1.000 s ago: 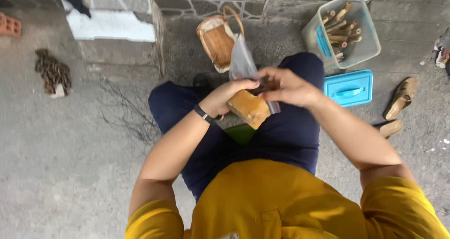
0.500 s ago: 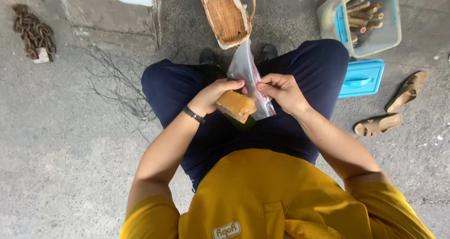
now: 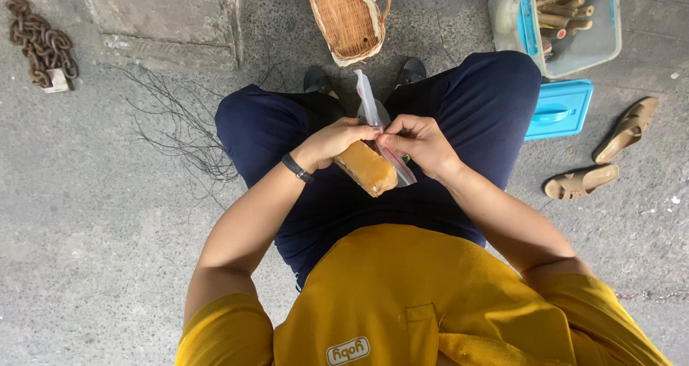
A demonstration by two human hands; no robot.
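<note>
Item, nearest: a seated person in a yellow shirt [image 3: 402, 301] and dark blue trousers [image 3: 459, 115], viewed from above, both forearms meeting over the lap.

Item: the left hand [image 3: 336, 141], wearing a dark wristband [image 3: 296, 168], is gripping an orange-brown block [image 3: 367, 168] inside a clear plastic bag [image 3: 373, 115]. Its fingers are closing around the upper end of the block, seemingly steadying it on the thigh.

Item: the right hand [image 3: 420, 142] is pinching the bag's edge just beside the left thumb, fingertips pressed together on the plastic, apparently keeping the film taut. The bag's loose top is standing up between the knees.

Item, farther: dark shoes [image 3: 413, 70] on concrete, a woven basket [image 3: 348, 18] beyond them. To the right, a blue lid [image 3: 561, 109] is lying beside a clear tub [image 3: 574, 21] of brown sticks; tan sandals [image 3: 606, 154] are lying nearby. To the left, thin dark twigs [image 3: 179, 129] and a rusty chain [image 3: 41, 44].

Change from half a second ago: the hands are sitting closer together, the block has tilted lower, and the view has shifted slightly.
</note>
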